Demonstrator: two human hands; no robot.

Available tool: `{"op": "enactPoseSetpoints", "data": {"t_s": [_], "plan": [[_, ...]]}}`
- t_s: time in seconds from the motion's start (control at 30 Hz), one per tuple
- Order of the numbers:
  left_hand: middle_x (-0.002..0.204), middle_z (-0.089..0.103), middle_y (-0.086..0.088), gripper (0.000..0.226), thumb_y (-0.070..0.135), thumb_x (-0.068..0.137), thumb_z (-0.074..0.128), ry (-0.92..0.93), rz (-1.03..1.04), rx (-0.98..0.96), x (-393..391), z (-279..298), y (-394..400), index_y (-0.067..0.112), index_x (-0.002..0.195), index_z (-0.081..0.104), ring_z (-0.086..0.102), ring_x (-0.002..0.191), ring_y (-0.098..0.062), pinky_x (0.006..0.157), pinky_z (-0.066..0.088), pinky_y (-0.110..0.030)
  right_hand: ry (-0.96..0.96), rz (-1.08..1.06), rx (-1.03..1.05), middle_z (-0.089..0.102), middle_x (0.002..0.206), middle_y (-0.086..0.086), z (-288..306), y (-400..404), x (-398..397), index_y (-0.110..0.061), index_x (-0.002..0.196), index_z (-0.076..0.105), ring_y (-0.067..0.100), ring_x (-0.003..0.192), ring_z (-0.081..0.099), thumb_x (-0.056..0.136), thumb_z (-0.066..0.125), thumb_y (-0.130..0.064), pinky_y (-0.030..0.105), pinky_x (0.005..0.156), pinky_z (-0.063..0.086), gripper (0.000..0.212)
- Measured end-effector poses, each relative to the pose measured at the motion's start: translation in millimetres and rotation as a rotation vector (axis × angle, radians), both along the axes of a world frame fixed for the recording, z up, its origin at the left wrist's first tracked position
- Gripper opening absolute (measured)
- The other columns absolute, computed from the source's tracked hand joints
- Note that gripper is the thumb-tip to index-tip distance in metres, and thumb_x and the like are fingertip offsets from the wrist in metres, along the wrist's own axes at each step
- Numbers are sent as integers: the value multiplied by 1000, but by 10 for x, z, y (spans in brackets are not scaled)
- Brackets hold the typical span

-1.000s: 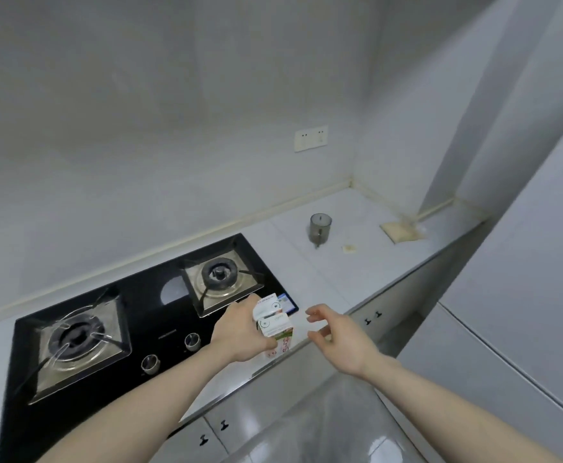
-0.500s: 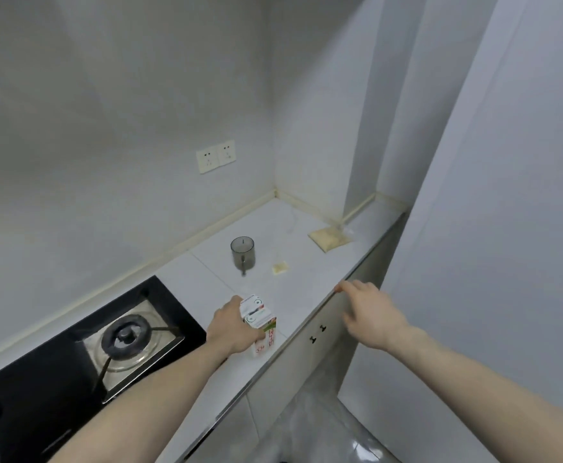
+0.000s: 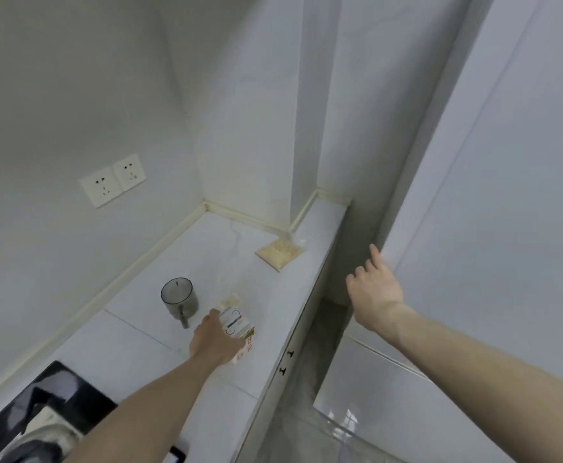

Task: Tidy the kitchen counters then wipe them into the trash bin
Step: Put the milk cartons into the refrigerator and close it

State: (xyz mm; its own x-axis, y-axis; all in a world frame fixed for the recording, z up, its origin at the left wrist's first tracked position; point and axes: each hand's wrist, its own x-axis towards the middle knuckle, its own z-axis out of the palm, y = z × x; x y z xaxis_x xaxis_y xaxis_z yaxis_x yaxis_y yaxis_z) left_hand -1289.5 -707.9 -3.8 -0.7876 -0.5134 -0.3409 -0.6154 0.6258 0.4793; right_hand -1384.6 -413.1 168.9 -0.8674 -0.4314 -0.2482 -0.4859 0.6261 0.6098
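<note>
A double wall socket sits on the grey wall well up and to the left of the hands, above the cream strip along the back of the surface. A black gas hob with a metal burner lies low at the left, behind the left hand, and two dark cabinet knobs sit between the hands, beside a tall pale panel on the right.

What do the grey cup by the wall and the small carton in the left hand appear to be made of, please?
The translucent smoky-grey handled cup looks like tinted plastic or glass, since its rim and wall show through. The small white printed carton looks like coated paperboard, with crisp folded edges and a matte printed surface.
</note>
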Motion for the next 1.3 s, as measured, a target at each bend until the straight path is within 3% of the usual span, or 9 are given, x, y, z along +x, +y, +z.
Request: {"op": "enactPoseSetpoints", "data": {"t_s": [0.17,0.27,0.43,0.57,0.67,0.83,1.03,1.3], "plan": [[106,55,4,68,54,58,75,-57,-48,35,-106,-178,-48,24,109,42,60,95,-23,79,52,-36,-27,-113,79,67,115,2,-111,-148,-93,-21,118,66,27,117,52,95,54,-43,46,107,22,34],[108,57,4,73,55,55,73,-94,-72,57,-89,-208,-126,25,114,41,61,96,-22,82,54,-37,-26,-142,84,68,114,1,-124,-192,-138,-21,116,67,27,117,51,96,54,-41,44,105,25,31],[119,56,4,103,67,43,73,-151,-136,27,-29,-136,-230,25,132,41,60,108,-20,89,53,-38,-15,-130,86,70,109,0,-110,-162,-138,-22,110,70,26,115,52,94,58,-40,43,104,27,27],[124,58,5,106,76,45,72,-93,-126,-22,35,-65,-242,28,135,43,58,115,-22,91,53,-39,-5,-120,70,71,106,1,-80,-181,-14,-19,107,71,27,114,52,96,59,-36,43,104,28,23],[128,57,1,102,76,53,72,-49,-120,-52,158,28,-200,26,137,43,54,120,-25,95,51,-41,-20,-75,53,70,104,1,-58,-210,231,-18,105,71,27,109,53,97,57,-33,42,97,30,22],[143,51,-3,78,52,80,73,109,-111,-145,398,277,-49,21,145,42,47,130,-27,103,43,-41,-59,4,14,71,103,2,-56,-175,761,-18,104,69,25,106,55,96,54,-27,42,94,31,19],[134,56,-3,55,38,82,72,276,-145,-111,824,444,207,21,131,54,52,121,-27,94,45,-39,-163,-16,-122,67,103,4,-33,-164,1484,-17,101,66,25,103,62,95,56,-16,33,74,35,11],[142,50,1,55,35,85,68,306,-199,-105,1701,496,594,21,135,51,45,129,-23,103,42,-36,-265,-112,-304,66,120,8,-149,69,2383,-12,117,66,30,110,66,98,55,-26,32,70,44,26]]}}
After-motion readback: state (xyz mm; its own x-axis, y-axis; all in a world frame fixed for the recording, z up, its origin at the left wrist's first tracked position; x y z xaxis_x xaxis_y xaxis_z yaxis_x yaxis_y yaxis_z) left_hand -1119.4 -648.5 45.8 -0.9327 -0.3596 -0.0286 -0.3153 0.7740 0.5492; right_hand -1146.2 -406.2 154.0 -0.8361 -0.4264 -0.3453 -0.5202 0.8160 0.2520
